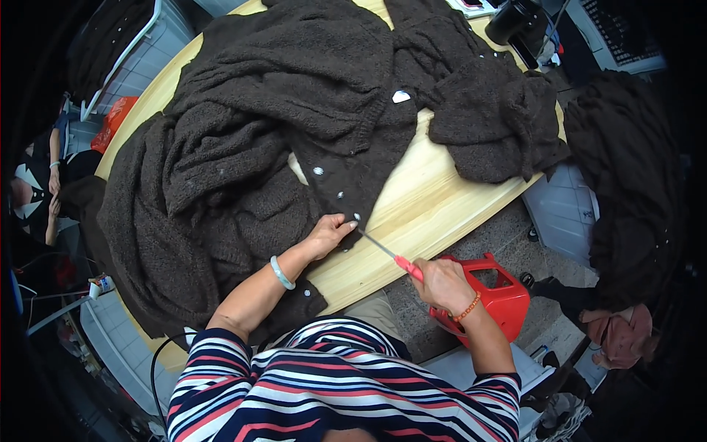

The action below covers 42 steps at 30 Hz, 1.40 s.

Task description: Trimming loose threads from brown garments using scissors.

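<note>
A dark brown knitted cardigan (287, 81) lies bunched across the wooden table, its button band running down toward me with several pale buttons (318, 171) along it. My left hand (329, 234) pinches the band's edge beside a button. In my right hand (442, 284) is a red-handled tool (407, 267) with a long, thin metal shaft. Its tip reaches the cloth close to my left fingertips; whether it touches the button, I cannot tell. A white tag (401, 96) shows on the knit farther up.
The pale wooden table (412, 214) has a curved edge. Below its right side stands a red plastic stool (508, 298). More brown knitwear (626, 169) hangs over a grey bin (563, 210) at right. A black cylindrical object (508, 22) stands at the far edge. Other people are at left and right.
</note>
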Each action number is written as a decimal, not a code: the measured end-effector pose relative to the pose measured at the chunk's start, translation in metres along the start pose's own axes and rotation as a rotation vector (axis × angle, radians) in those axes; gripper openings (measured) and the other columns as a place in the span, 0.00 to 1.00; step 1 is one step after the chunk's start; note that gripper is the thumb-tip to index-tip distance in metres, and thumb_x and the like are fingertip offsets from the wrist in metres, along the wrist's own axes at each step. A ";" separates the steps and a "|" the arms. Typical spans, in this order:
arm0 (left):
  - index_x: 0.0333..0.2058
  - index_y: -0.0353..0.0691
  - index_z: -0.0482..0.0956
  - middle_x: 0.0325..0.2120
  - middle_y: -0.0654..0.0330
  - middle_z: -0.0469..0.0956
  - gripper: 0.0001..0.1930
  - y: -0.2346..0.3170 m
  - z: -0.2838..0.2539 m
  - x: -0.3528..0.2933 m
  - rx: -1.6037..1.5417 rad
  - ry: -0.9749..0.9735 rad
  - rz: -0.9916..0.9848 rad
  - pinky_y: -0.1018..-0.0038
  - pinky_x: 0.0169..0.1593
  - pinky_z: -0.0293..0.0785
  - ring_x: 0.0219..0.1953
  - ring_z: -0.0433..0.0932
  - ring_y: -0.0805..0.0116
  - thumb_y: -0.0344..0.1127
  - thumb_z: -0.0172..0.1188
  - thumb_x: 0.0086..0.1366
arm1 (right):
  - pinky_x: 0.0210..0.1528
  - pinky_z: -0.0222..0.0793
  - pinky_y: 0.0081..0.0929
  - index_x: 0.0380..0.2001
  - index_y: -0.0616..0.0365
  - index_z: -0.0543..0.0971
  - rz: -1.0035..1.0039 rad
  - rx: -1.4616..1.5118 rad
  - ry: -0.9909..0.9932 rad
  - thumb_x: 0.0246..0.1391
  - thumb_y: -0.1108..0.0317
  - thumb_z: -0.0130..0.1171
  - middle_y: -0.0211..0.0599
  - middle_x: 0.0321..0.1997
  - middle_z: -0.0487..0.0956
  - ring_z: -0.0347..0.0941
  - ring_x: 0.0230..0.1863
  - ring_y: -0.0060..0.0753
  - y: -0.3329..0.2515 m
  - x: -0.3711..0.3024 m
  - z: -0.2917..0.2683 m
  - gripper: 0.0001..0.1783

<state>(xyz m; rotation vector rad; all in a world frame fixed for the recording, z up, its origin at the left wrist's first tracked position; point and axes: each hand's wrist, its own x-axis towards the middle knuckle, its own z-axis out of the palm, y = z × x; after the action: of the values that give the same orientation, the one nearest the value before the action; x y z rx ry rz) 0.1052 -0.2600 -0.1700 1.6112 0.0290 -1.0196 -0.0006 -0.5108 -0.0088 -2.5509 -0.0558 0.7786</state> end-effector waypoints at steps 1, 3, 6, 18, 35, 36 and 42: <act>0.26 0.33 0.75 0.18 0.72 0.68 0.15 -0.017 -0.005 -0.002 0.036 0.013 0.036 0.75 0.23 0.60 0.22 0.61 0.82 0.39 0.59 0.69 | 0.32 0.74 0.50 0.31 0.58 0.77 -0.014 -0.006 -0.002 0.56 0.64 0.58 0.55 0.22 0.79 0.79 0.28 0.58 -0.002 -0.003 -0.002 0.09; 0.30 0.31 0.77 0.18 0.69 0.71 0.14 -0.029 0.001 -0.020 0.027 0.011 0.111 0.73 0.26 0.65 0.24 0.65 0.81 0.39 0.59 0.68 | 0.31 0.74 0.49 0.32 0.57 0.76 -0.015 0.049 -0.008 0.56 0.64 0.58 0.53 0.23 0.79 0.79 0.29 0.57 -0.002 -0.008 -0.005 0.08; 0.31 0.32 0.78 0.23 0.49 0.76 0.12 -0.016 0.021 -0.064 0.482 -0.256 0.179 0.64 0.33 0.72 0.26 0.74 0.62 0.38 0.59 0.66 | 0.32 0.73 0.50 0.35 0.56 0.77 0.106 0.032 0.056 0.55 0.64 0.58 0.52 0.24 0.79 0.78 0.29 0.57 0.004 -0.001 -0.004 0.08; 0.32 0.28 0.82 0.30 0.36 0.80 0.28 -0.041 0.022 -0.113 0.682 -0.589 -0.241 0.56 0.42 0.74 0.36 0.80 0.42 0.55 0.54 0.67 | 0.48 0.73 0.43 0.48 0.54 0.76 -0.290 0.201 -0.062 0.56 0.67 0.60 0.48 0.46 0.78 0.77 0.48 0.55 -0.021 0.181 -0.007 0.15; 0.61 0.30 0.59 0.53 0.36 0.68 0.42 0.077 -0.004 0.045 0.455 0.695 0.358 0.57 0.61 0.66 0.58 0.68 0.42 0.45 0.70 0.56 | 0.42 0.74 0.30 0.71 0.52 0.56 -0.015 0.498 0.468 0.56 0.69 0.62 0.43 0.41 0.80 0.77 0.33 0.33 0.080 0.219 -0.017 0.42; 0.60 0.29 0.60 0.54 0.35 0.68 0.42 0.078 0.003 0.074 0.386 0.745 0.294 0.57 0.62 0.64 0.59 0.67 0.41 0.46 0.70 0.54 | 0.36 0.74 0.28 0.72 0.51 0.54 0.042 0.535 0.463 0.56 0.69 0.61 0.41 0.43 0.80 0.77 0.30 0.30 0.096 0.224 -0.002 0.43; 0.43 0.26 0.76 0.36 0.43 0.82 0.20 0.112 0.007 0.098 0.048 0.451 0.283 0.65 0.46 0.75 0.42 0.81 0.55 0.33 0.62 0.53 | 0.37 0.74 0.26 0.67 0.58 0.62 0.163 0.925 0.057 0.57 0.68 0.62 0.35 0.41 0.80 0.78 0.36 0.27 0.064 0.181 -0.015 0.36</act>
<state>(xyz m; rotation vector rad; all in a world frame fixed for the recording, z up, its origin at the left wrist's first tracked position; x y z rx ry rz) 0.2200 -0.3505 -0.1420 1.8017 0.0793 -0.4313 0.1528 -0.5427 -0.1204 -1.6991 0.4348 0.5900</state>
